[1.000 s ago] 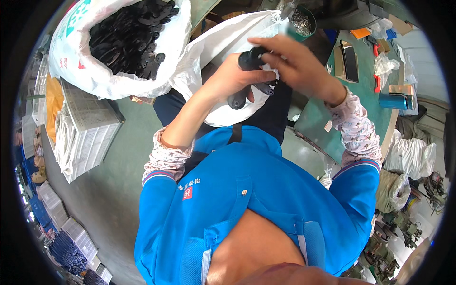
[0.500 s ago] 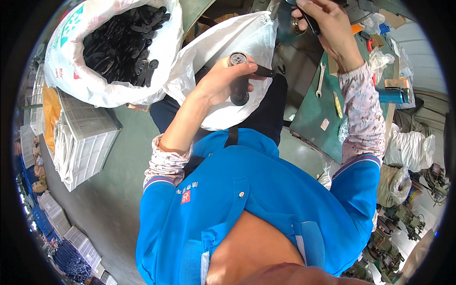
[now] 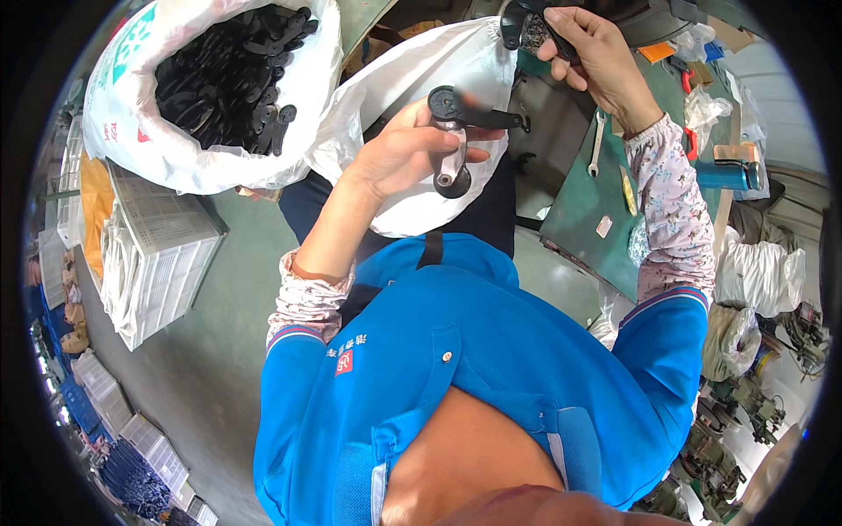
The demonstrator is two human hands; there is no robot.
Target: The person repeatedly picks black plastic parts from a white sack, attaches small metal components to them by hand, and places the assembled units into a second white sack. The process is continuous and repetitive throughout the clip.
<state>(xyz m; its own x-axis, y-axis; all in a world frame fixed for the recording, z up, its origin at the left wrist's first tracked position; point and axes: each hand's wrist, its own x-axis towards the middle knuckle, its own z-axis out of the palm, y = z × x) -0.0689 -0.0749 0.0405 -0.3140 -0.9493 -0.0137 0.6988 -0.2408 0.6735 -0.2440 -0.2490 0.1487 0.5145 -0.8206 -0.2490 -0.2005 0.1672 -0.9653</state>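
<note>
My left hand (image 3: 395,153) is closed around black crank-shaped parts (image 3: 450,167), with round ends and a shiny middle. One dark arm points right past my fingertips, over the white bag (image 3: 469,61) on my lap. At upper right, my right hand (image 3: 601,66) pinches a black curved part (image 3: 561,42) between thumb and fingers. Beside it, a speckled grey patch shows against the dark shape; I cannot make out what it is. To the left, a large white plastic bag (image 3: 123,96) stands open, full of similar black parts (image 3: 228,79).
On the green bench (image 3: 574,202) at right lie a wrench (image 3: 596,145), a yellow-handled tool (image 3: 629,191) and a blue cylinder (image 3: 724,175). A white plastic crate (image 3: 167,254) stands at left below the large bag. Machinery (image 3: 754,403) lines the right rim.
The parts in my left hand have turned, now showing a black round end on top and a shiny middle. My right hand has moved slightly down, its black part tilting more into view.
</note>
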